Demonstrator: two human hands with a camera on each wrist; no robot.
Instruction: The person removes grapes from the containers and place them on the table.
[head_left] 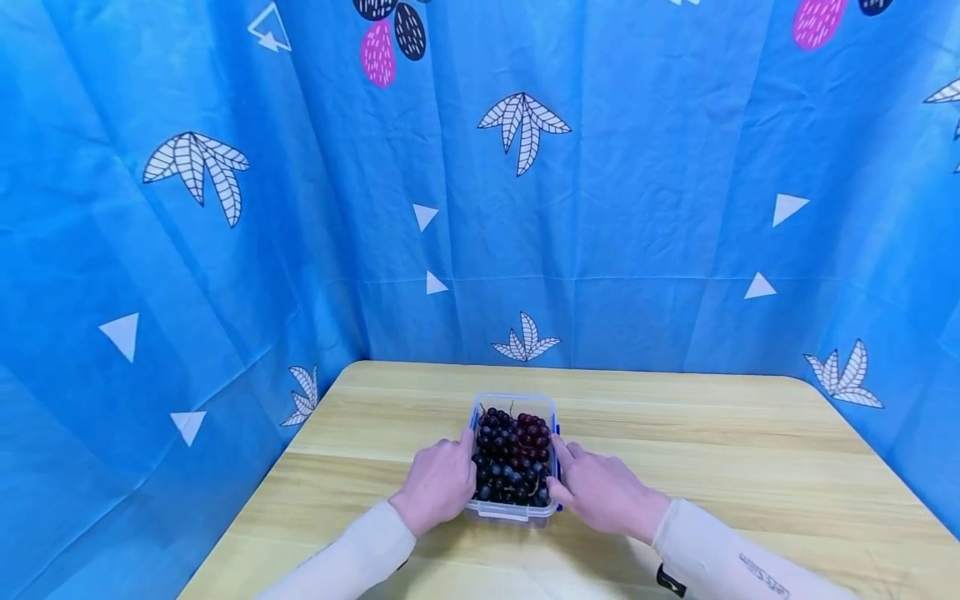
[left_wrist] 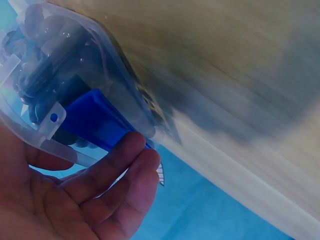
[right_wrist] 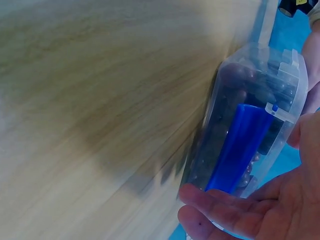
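A clear plastic food container [head_left: 504, 513] with blue side clasps stands on the table, its top uncovered. Inside lie bunches of dark purple and reddish grapes [head_left: 513, 454]. My left hand [head_left: 438, 483] holds the container's left side, index finger along the rim. In the left wrist view its fingertips meet the end of a blue clasp [left_wrist: 97, 120] that hangs down the wall. On the opposite side my right hand [head_left: 603, 492] grips the container, thumb at the near part of the rim. Its fingers reach the other blue clasp [right_wrist: 240, 147] in the right wrist view.
The light wooden table [head_left: 720, 467] has rounded far corners. A blue patterned curtain [head_left: 645, 208] hangs behind it and along both sides. Dark straps sit at both wrists, the right strap [head_left: 670, 581] showing more clearly.
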